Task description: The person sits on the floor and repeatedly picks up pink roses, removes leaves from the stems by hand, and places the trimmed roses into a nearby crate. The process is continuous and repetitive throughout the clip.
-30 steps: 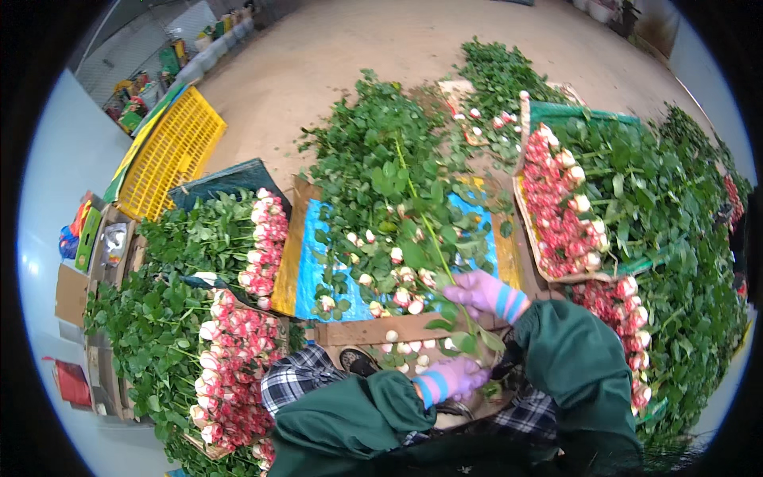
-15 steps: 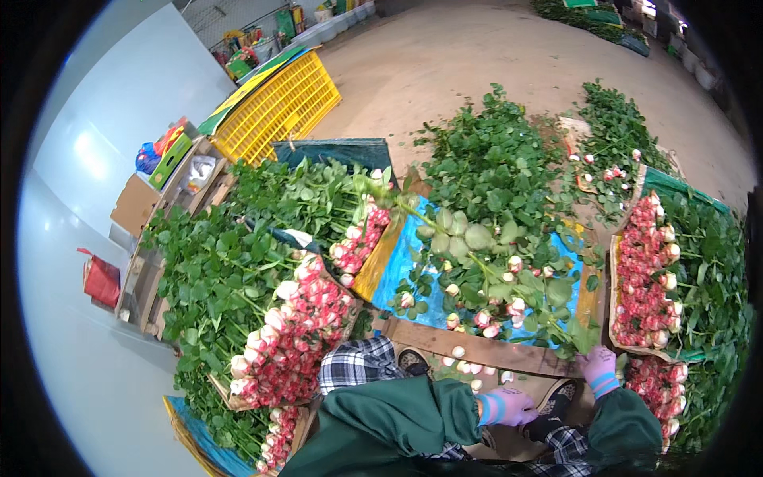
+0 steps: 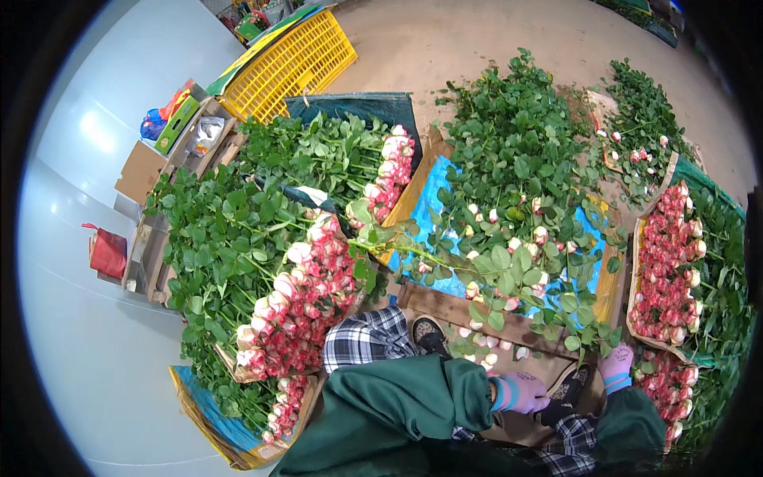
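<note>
left hand [image 3: 526, 393] fingers curled over rose stems [image 3: 509, 350]; right hand [image 3: 616, 363] fingers grasp leafy stems.

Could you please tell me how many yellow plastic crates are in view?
1: a yellow plastic crate lies tilted on the floor at the upper left, beyond the bunched roses. Others may be hidden outside the frame.

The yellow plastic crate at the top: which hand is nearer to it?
Left. The left hand is below the yellow plastic crate, nearer the middle; the right hand is farther right.
</note>
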Demonstrator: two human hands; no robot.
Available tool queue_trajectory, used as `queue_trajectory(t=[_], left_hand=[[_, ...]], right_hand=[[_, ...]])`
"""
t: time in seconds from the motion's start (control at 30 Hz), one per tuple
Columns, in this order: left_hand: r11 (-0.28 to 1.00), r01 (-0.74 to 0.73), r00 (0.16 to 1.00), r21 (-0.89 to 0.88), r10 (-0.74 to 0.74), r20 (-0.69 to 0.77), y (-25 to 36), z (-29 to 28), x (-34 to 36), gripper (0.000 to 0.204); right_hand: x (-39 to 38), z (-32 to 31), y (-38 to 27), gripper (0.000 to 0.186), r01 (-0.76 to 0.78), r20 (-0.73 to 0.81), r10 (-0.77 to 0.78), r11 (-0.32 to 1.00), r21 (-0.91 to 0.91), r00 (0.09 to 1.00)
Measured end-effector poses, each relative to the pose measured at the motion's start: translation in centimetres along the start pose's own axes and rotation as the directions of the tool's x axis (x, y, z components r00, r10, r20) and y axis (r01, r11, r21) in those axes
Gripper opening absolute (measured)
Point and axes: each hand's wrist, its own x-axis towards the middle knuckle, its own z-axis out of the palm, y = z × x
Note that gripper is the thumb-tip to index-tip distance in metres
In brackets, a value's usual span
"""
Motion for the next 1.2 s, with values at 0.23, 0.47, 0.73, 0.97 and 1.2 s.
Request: queue_trajectory(t=[0.23,0.47,0.73,0.97,1.2], left_hand=[[0.998,0.012,0.997,0.055,-0.016,0.081,1.3,-1.3,-0.5,0.041],[1.0,0.002,0.997,0.03,-0.004,0.076,0.7,-0.6,0.1,0.041],[0.999,-0.013,0.989,0.044,0.006,0.149,-0.6,-0.4,0.7,0.04],[0.997,-0.08,0.987,-0.016,0.082,0.136,-1.2,0.3,1.8,0.038],[0.844,0.245,0.93,-0.478,-0.065,0.361,-4.3,2.4,2.7,0.031]], right_hand=[[-0.6,2.5,-2.5,0.018,-0.005,0.413,0.058,0.992,-0.128,0.909],[0.3,3.6,-7.2,0.019,0.048,0.55,0.02,0.993,-0.109,0.835],[0.4,4.0,-8.9,0.02,0.065,0.534,-0.009,0.994,-0.086,0.846],[-0.6,6.8,-9.7,0.016,0.076,0.317,-0.108,0.991,0.111,0.942],[2.8,5.6,-10.0,0.024,-0.012,0.553,-0.036,0.996,0.084,0.832]])
